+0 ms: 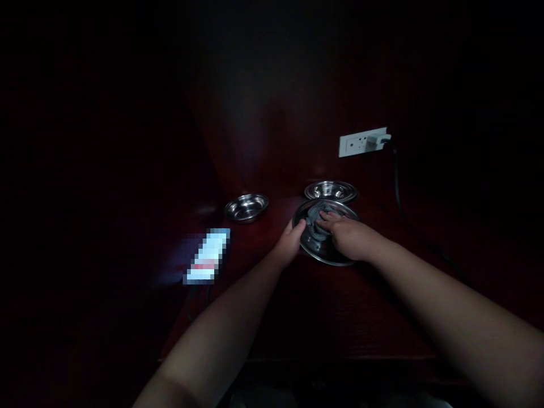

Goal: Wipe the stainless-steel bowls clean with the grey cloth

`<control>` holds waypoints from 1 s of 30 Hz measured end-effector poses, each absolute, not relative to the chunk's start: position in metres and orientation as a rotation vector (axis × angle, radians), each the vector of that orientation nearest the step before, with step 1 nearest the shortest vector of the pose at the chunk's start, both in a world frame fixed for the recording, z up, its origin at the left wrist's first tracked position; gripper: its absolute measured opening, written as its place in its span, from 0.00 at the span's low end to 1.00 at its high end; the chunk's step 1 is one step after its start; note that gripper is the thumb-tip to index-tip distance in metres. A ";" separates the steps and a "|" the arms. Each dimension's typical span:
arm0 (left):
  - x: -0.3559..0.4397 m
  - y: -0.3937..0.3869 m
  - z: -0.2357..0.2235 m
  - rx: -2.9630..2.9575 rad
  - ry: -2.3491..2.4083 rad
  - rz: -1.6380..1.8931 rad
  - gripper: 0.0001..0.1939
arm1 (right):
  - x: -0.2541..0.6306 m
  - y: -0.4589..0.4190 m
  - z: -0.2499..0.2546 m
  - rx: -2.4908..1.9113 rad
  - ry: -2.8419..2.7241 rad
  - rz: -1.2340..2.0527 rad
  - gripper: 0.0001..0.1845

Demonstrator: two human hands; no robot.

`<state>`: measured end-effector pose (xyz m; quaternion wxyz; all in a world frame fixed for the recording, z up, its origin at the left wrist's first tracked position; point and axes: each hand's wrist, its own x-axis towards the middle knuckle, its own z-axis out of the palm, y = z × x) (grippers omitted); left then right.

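Observation:
My left hand point(291, 242) grips the left rim of a round steel bowl point(331, 259), thumb over the edge and the other fingers hidden beneath. The bowl is tilted toward me above the dark red tabletop. Inside it lies a grey-green cloth point(315, 220), bunched up. My right hand point(347, 233) presses that cloth against the bowl's inner surface, its fingers on top of the fabric.
Behind the held bowl stand stacked steel bowls point(331, 190). Another steel bowl point(246, 208) sits at the back left. A lit, blurred phone-like screen point(208, 256) is at the left. On the wall, a socket plate point(355, 144) holds a plug with a cable point(396, 181).

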<state>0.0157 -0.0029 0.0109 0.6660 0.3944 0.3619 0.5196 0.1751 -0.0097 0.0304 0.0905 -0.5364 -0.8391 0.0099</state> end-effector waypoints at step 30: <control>0.009 0.007 0.003 1.080 0.912 1.350 0.21 | 0.175 -0.014 0.043 -1.521 -2.559 0.047 0.16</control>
